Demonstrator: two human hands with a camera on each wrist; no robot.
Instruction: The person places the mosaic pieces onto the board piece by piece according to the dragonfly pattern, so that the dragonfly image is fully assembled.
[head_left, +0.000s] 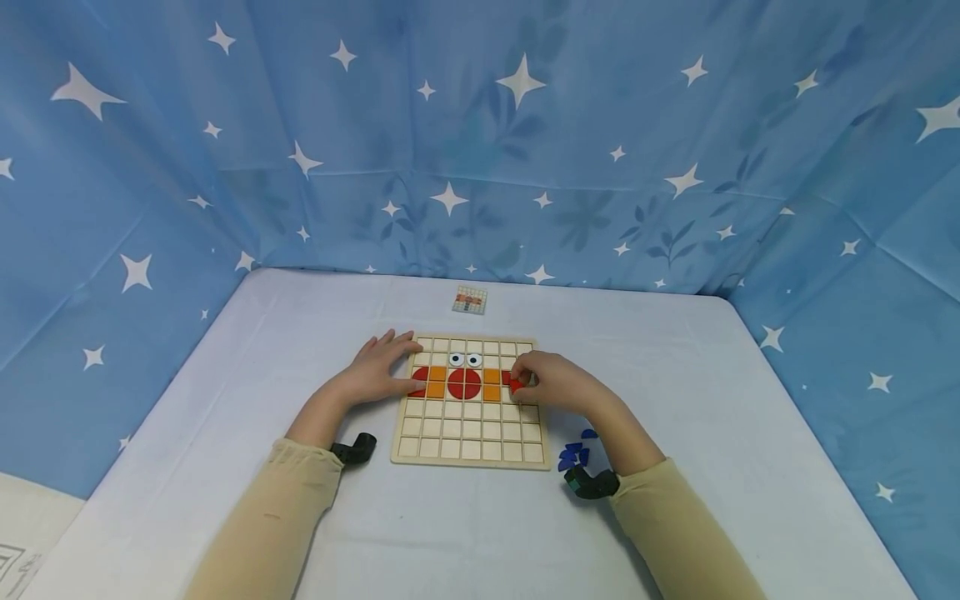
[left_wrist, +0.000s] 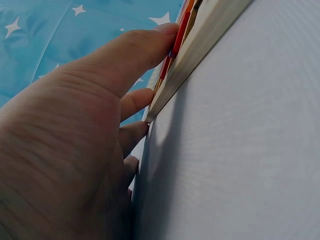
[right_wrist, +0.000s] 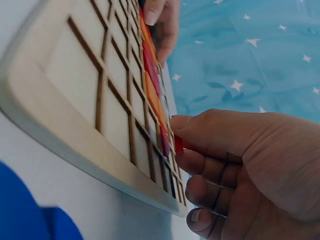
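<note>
A square wooden grid board (head_left: pixel 471 450) lies on the table with coloured pieces in its cells. A red circle (head_left: pixel 463 384) made of quarter pieces sits near the middle, flanked by orange squares (head_left: pixel 491 384), with two eye discs (head_left: pixel 457 359) above. My left hand (head_left: pixel 372 372) rests at the board's left edge, fingers spread, its thumb on the red pieces (head_left: pixel 417 374) there. At the right edge, my right hand (head_left: pixel 558 382) pinches a small red piece (right_wrist: pixel 178 144) between thumb and index finger, just over the grid. Its exact shape is partly hidden by the fingers.
Several blue pieces (head_left: pixel 567 457) lie in a loose pile right of the board, near the right wrist. A small pattern card (head_left: pixel 469 300) lies beyond the board. A blue star-printed curtain (head_left: pixel 480 125) stands behind the white table (head_left: pixel 435 533).
</note>
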